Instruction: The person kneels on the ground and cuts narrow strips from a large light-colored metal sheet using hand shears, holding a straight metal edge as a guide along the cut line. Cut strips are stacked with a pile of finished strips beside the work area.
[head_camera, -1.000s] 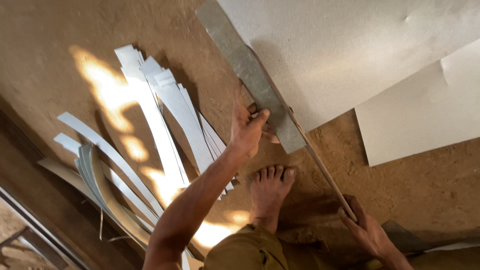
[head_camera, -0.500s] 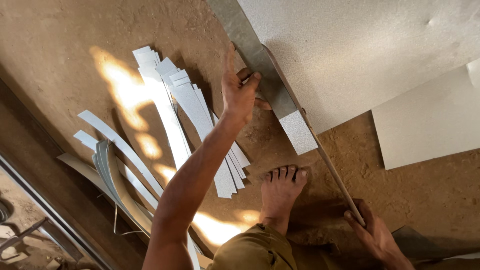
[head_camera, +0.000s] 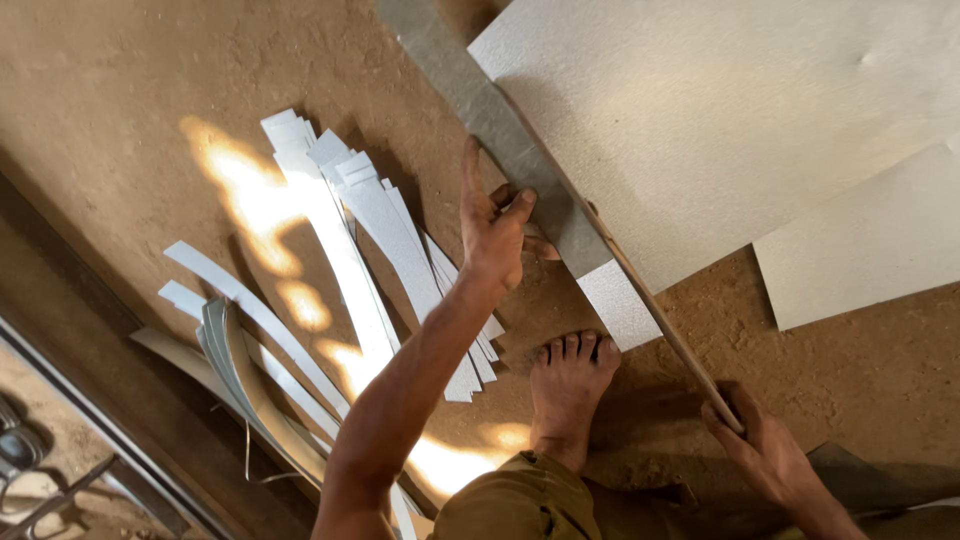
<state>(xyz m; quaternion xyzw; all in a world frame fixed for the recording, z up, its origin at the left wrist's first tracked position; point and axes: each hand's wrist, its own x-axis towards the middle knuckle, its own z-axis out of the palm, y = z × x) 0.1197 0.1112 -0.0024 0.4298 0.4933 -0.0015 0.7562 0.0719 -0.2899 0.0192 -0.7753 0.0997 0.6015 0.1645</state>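
Note:
My left hand (head_camera: 495, 232) rests on a long grey strip (head_camera: 470, 95) at the edge of a large white sheet (head_camera: 720, 110), with its fingers curled over the strip's edge. The strip's white textured end (head_camera: 620, 305) lies free just above my bare foot (head_camera: 568, 385). A long thin brown stick (head_camera: 655, 305) runs along the line between strip and sheet. My right hand (head_camera: 765, 450), at the lower right, is closed around the stick's near end.
A pile of cut white strips (head_camera: 370, 250) fans out on the brown floor (head_camera: 120, 110) to the left, several of them curled (head_camera: 235, 370). A second white sheet (head_camera: 870, 245) lies at the right. A dark ledge (head_camera: 90, 400) borders the lower left.
My left hand has shifted up the grey strip, away from its cut end, and more of the white end now shows. My right hand still holds the stick.

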